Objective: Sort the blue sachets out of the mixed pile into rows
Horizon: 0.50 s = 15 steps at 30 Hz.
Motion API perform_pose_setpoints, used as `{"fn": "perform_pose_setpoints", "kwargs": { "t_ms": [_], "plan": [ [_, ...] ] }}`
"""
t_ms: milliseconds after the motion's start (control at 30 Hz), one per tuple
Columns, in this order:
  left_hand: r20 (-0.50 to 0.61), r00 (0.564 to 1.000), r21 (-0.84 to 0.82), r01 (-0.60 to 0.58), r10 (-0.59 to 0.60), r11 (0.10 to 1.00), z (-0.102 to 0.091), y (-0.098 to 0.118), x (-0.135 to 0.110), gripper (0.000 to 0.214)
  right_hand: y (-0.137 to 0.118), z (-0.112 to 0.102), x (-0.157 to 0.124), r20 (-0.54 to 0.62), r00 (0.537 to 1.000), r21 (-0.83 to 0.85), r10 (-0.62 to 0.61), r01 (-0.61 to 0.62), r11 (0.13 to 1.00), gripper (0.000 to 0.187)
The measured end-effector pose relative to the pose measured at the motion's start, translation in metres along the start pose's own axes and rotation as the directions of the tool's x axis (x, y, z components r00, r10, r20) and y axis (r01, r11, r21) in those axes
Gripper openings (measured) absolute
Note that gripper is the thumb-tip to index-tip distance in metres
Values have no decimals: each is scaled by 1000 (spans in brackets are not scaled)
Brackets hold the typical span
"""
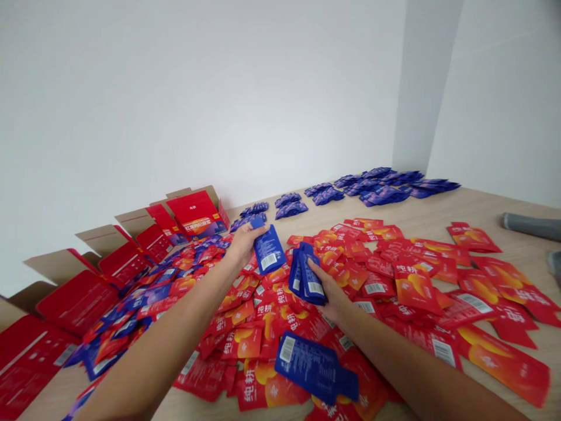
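Observation:
A blue pouch with a white barcode is pinched by its narrow end in my left hand. My right hand grips several blue pouches fanned together, thumb on top. Both hands hover over a broad heap of red pouches with orange fruit pictures. Below my right hand, one loose blue pouch lies on the heap, barcode up. Left of my left forearm, red and blue pouches are mixed in a pile.
Open red cartons stand in a row along the left side. Stacks of blue pouches line the table's back near the white wall. At the right edge lies a grey tube-like object on the wooden table.

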<state>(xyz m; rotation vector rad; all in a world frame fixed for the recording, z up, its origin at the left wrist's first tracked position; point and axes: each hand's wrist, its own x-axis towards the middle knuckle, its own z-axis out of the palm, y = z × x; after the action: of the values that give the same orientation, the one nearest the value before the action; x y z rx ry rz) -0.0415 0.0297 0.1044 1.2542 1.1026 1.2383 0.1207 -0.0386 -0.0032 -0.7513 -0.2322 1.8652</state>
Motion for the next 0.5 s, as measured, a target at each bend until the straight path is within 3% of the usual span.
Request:
{"fn": "perform_pose_setpoints", "kwargs": {
  "t_ms": [100,167,233,300,367,433,500],
  "plan": [
    [191,977,186,61,-97,981,18,-2,1,31,4,-2,2,70,996,-57,-53,57,997,35],
    [283,950,389,15,-135,921,31,-6,2,21,6,-1,1,99,993,-74,-62,69,995,41],
    [306,945,632,-109,-118,767,44,-11,1,12,6,0,0,72,997,-65,-42,47,997,40],
    [300,952,827,-230,-57,512,56,-14,-1,8,6,0,0,26,999,-33,-23,24,999,37],
    [289,957,919,-271,-18,287,66,-16,-5,18,5,0,1,12,1000,7,-17,17,1000,38],
    [278,960,943,-270,-17,194,73,-17,-10,33,4,0,1,39,999,58,-30,28,998,37],
    [285,958,936,-283,20,208,76,-16,-14,44,2,0,1,67,997,102,-39,32,994,33]
  ]
}}
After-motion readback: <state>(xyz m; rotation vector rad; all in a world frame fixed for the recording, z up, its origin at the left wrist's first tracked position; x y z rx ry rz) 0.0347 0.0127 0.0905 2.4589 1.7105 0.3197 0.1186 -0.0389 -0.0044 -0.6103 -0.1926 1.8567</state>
